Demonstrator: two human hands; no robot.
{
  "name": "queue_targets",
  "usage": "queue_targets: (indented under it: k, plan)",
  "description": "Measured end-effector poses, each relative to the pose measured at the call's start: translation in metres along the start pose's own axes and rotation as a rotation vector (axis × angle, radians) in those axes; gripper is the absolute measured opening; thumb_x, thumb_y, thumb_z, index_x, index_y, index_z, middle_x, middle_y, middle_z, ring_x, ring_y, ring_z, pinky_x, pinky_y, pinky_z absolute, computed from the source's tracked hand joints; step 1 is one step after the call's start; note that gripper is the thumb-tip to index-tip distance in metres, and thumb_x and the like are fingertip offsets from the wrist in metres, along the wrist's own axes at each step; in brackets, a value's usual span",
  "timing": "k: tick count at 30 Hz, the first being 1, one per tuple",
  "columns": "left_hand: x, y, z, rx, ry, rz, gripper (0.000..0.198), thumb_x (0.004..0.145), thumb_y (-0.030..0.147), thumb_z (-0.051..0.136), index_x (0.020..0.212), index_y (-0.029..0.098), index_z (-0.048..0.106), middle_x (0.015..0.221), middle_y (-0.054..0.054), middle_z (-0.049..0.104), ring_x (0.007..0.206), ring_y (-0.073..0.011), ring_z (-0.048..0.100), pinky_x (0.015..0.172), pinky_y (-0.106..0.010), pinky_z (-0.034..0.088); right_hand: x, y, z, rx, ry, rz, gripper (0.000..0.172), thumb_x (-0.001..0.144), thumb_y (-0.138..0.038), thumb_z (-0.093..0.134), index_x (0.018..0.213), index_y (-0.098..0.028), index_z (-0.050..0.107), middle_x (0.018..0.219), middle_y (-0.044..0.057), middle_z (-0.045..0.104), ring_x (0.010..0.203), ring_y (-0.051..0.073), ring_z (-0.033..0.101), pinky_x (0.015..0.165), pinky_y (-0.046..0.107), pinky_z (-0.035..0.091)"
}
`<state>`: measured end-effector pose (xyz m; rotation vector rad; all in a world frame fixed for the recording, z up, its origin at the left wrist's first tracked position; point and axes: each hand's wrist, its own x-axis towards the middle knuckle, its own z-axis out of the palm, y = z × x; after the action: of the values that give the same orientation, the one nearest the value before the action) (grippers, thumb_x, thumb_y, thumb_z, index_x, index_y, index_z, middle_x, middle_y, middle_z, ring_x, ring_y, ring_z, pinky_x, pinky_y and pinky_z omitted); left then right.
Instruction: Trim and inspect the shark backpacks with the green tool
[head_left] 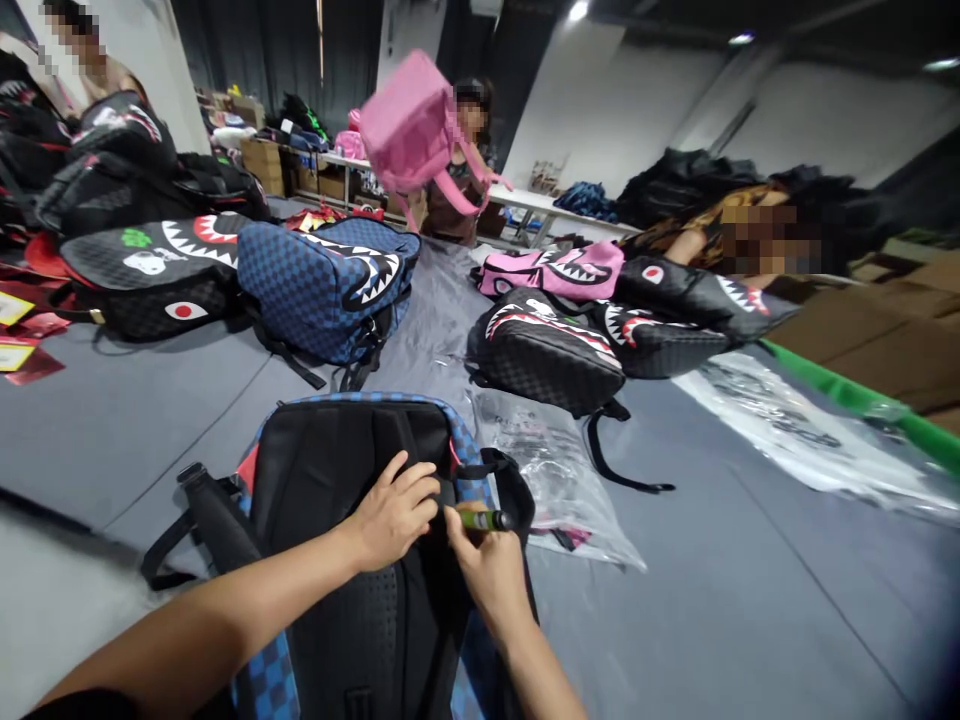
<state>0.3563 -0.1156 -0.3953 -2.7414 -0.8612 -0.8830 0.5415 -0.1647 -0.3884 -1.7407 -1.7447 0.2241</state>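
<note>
A blue-checked backpack (pixel 330 490) lies before me with its black padded back panel facing up and its straps spread to both sides. On the upper part of that panel, my left hand (pixel 397 510) rests with bent fingers, seeming to grip the black fabric beside the strap. My right hand (pixel 487 560) is closed around a short green cylinder with a black end (pixel 484 520), held at the panel's right side. Both hands almost meet at the fingertips. What lies beneath the fingers is hidden.
Blue (pixel 330 280) and black (pixel 157 275) shark-face backpacks stand at left; several more, black (pixel 555 350) and pink (pixel 555 270), at right. Clear plastic bags (pixel 555 470) lie on the grey table (pixel 750 600). Across it a person lifts a pink backpack (pixel 409 125). Other people are at both sides.
</note>
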Motion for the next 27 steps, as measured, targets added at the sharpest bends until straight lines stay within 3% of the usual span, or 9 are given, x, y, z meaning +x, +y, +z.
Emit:
queue_targets:
  k: [4,6,8,12,14,18,22,24,27]
  plan:
    - [0.024,-0.013,-0.033,0.061,-0.157,0.177,0.026,0.082,0.041,0.074,0.089,0.018,0.063,0.098,-0.004,0.068,0.108,-0.0246,0.059,0.103,-0.047,0.039,-0.009,-0.003,-0.016,0.126,0.067,0.12,0.047,0.091,-0.058,0.052,0.08,-0.016,0.071,0.055,0.005,0.065,0.048,0.02,0.062,0.049,0.029,0.046]
    - [0.041,-0.024,-0.052,0.116,-0.29,0.298,0.028,0.08,0.042,0.076,0.087,0.017,0.063,0.088,-0.005,0.068,0.093,-0.0229,0.06,0.086,-0.039,0.042,-0.021,-0.006,-0.026,0.289,0.085,0.131,0.041,0.09,-0.054,0.057,0.098,-0.016,0.071,0.076,0.008,0.074,0.064,0.021,0.07,0.06,0.031,0.054]
    - [0.056,-0.033,-0.065,0.15,-0.352,0.342,0.031,0.077,0.042,0.079,0.085,0.017,0.064,0.083,-0.005,0.068,0.088,-0.0231,0.059,0.082,-0.038,0.04,-0.041,-0.011,-0.032,0.391,0.105,0.131,0.039,0.089,-0.049,0.06,0.11,-0.018,0.069,0.094,0.01,0.076,0.078,0.022,0.073,0.073,0.034,0.058]
    - [0.064,-0.037,-0.085,0.175,-0.401,0.361,0.027,0.078,0.04,0.078,0.081,0.017,0.065,0.078,-0.005,0.068,0.082,-0.0209,0.058,0.079,-0.034,0.037,-0.091,-0.028,-0.031,0.394,0.123,0.108,0.031,0.094,-0.036,0.057,0.119,-0.018,0.066,0.096,0.009,0.078,0.081,0.021,0.075,0.074,0.033,0.06]
    - [0.058,-0.033,-0.102,0.203,-0.375,0.341,0.024,0.082,0.039,0.074,0.081,0.017,0.065,0.079,-0.005,0.068,0.08,-0.0198,0.057,0.074,-0.034,0.035,-0.11,-0.037,-0.028,0.343,0.155,-0.032,0.028,0.095,-0.028,0.056,0.12,-0.02,0.065,0.098,0.008,0.078,0.085,0.02,0.075,0.076,0.034,0.06]
    - [0.038,-0.013,-0.156,0.323,-0.25,0.257,0.024,0.089,0.039,0.065,0.084,0.016,0.062,0.08,-0.005,0.065,0.079,-0.0206,0.055,0.068,-0.035,0.032,-0.118,-0.049,-0.037,0.151,0.292,-0.435,0.04,0.091,-0.012,0.059,0.13,-0.024,0.061,0.111,0.009,0.075,0.095,0.022,0.073,0.082,0.037,0.055]
    - [0.009,0.031,-0.213,0.384,-0.14,0.161,0.023,0.093,0.036,0.059,0.081,0.017,0.059,0.076,-0.004,0.061,0.076,-0.0197,0.054,0.064,-0.034,0.03,-0.11,-0.054,-0.072,0.056,0.354,-0.645,0.054,0.087,-0.008,0.063,0.137,-0.025,0.054,0.107,0.008,0.077,0.086,0.02,0.074,0.076,0.034,0.052]
    - [-0.009,0.057,-0.225,0.361,-0.099,0.074,0.022,0.094,0.035,0.059,0.081,0.018,0.058,0.076,-0.003,0.061,0.075,-0.0193,0.055,0.063,-0.033,0.032,-0.107,-0.059,-0.089,0.097,0.349,-0.706,0.057,0.085,-0.007,0.064,0.138,-0.025,0.053,0.104,0.008,0.077,0.082,0.02,0.073,0.074,0.034,0.052]
    - [-0.032,0.077,-0.222,0.21,-0.108,-0.141,0.02,0.09,0.035,0.065,0.082,0.018,0.059,0.077,-0.002,0.064,0.075,-0.0188,0.058,0.065,-0.032,0.039,-0.097,-0.066,-0.095,0.073,0.351,-0.788,0.054,0.086,-0.008,0.062,0.136,-0.026,0.055,0.107,0.007,0.077,0.084,0.02,0.073,0.076,0.035,0.051]
